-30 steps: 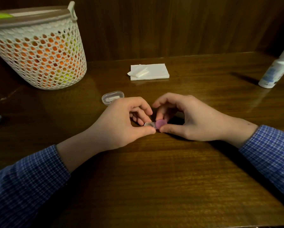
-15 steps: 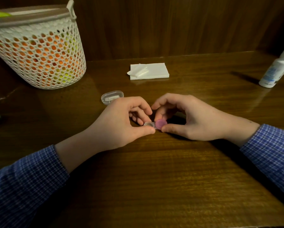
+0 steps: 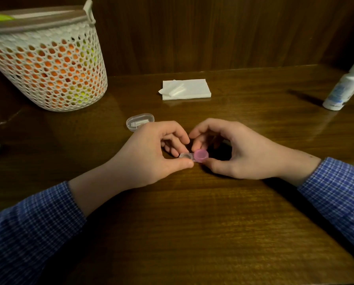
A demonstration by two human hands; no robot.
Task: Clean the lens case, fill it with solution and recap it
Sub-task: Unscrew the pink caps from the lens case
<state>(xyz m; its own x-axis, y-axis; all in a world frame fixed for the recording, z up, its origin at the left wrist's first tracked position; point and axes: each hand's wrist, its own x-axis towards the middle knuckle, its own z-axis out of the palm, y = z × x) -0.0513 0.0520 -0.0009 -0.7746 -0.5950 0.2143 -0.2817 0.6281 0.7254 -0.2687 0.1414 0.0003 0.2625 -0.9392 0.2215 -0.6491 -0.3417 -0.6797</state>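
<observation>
A small clear lens case (image 3: 186, 155) lies on the wooden table (image 3: 192, 223) between my two hands. My left hand (image 3: 151, 155) pinches its clear left end between thumb and fingers. A pink cap (image 3: 201, 155) sits on the case's right well, and my right hand (image 3: 239, 151) grips that cap with thumb and fingertips. A white solution bottle (image 3: 345, 87) with its cap on stands at the far right, well apart from both hands.
A stack of white tissues (image 3: 186, 89) lies behind the hands near the wall. A small clear oval box (image 3: 140, 121) rests just behind my left hand. A white mesh basket (image 3: 48, 64) with orange and yellow contents stands at the back left.
The hands stay in the same place on the lens case. My right fingers have shifted slightly around the pink cap.
</observation>
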